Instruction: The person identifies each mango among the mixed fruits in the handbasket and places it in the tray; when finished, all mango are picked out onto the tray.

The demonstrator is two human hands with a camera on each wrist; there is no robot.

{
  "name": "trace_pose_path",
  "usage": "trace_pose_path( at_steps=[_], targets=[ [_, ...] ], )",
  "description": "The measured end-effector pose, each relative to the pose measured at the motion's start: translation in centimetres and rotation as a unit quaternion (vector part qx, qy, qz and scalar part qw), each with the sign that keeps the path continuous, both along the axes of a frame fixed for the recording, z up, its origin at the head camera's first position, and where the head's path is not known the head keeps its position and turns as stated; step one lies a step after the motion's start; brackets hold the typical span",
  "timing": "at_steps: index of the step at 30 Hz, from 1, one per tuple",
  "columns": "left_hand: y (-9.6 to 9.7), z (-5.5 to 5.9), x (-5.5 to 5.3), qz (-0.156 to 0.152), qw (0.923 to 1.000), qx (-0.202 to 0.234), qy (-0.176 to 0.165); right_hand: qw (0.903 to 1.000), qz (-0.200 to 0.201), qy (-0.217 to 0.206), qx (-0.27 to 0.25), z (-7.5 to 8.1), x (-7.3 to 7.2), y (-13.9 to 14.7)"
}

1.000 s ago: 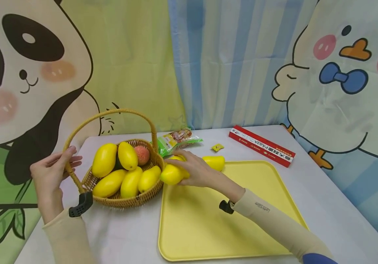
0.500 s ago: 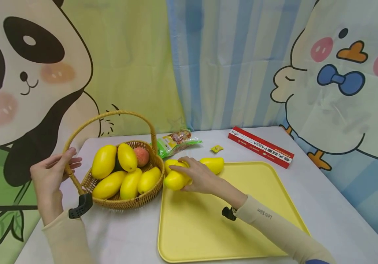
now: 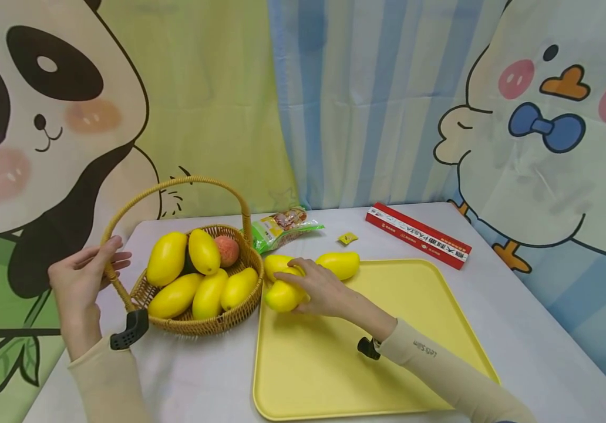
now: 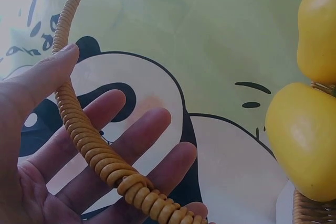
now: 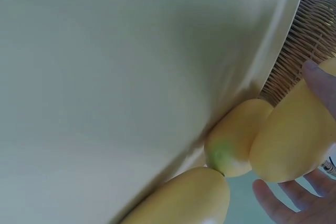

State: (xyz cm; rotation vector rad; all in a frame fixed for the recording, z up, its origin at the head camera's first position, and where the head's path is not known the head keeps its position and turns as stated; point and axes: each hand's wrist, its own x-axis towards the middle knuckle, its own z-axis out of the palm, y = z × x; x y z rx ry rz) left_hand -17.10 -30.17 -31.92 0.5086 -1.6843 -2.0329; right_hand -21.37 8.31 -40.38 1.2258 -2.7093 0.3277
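My left hand (image 3: 77,288) holds the wicker basket's handle (image 4: 86,140) loosely, thumb in front and spread fingers behind. Inside the basket (image 3: 218,322) lie several yellow mangoes (image 3: 167,257) and one reddish peach (image 3: 226,251). Over the tray's left edge my right hand (image 3: 326,288) grips another mango (image 3: 283,297) between thumb and fingers. Two more mangoes lie at the tray's far edge: one (image 3: 276,265) behind the gripped fruit near the basket, the other (image 3: 341,264) to the right. In the right wrist view the gripped mango (image 5: 294,140) overlaps the greenish-tipped one (image 5: 236,140).
A yellow tray (image 3: 377,358) takes up the middle and right of the white table (image 3: 192,376). Behind it are a green food packet (image 3: 282,228), a small yellow sachet (image 3: 347,238) and a long red pasta box (image 3: 418,235). Cartoon-printed curtains (image 3: 366,106) hang behind.
My right hand with its mango has moved from beside the basket rim slightly right and toward me, over the tray, showing more of the mango behind. The left hand has stayed at the handle.
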Motion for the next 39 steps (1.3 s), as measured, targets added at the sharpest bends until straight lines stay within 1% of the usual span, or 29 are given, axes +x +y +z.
trace_pose_path(
  at_steps=[6, 12, 16, 25, 32, 37, 39],
  targets=[
    [-0.1, 0.0, 0.0, 0.002, 1.0000, 0.002, -0.005, 0.9997, -0.008, 0.015, 0.020, -0.6, 0.2, -0.3],
    [-0.1, 0.0, 0.0, -0.001, 1.0000, 0.003, -0.008, 0.9988, -0.008, 0.016, 0.045, -1.6, 0.4, -0.3],
    [-0.1, 0.0, 0.0, -0.003, 1.0000, 0.001, -0.008, 0.9986, -0.009, 0.020, 0.048, -2.1, 0.5, -0.2],
    [-0.1, 0.0, -0.1, -0.002, 1.0000, 0.004, 0.003, 0.9978, -0.006, 0.029, 0.060, -2.3, 0.3, -0.5],
    [0.0, 0.0, 0.0, -0.001, 1.0000, 0.002, -0.002, 0.9956, -0.011, 0.028, 0.089, -2.6, 0.4, -0.6],
    [-0.1, 0.0, 0.0, 0.004, 0.9999, -0.004, -0.012, 0.9957, -0.011, 0.038, 0.084, -2.7, 0.4, -0.7],
    [-0.1, 0.0, 0.0, 0.004, 0.9999, -0.005, -0.015, 0.9959, -0.011, 0.033, 0.083, -2.7, 0.4, -0.7]
  ],
)
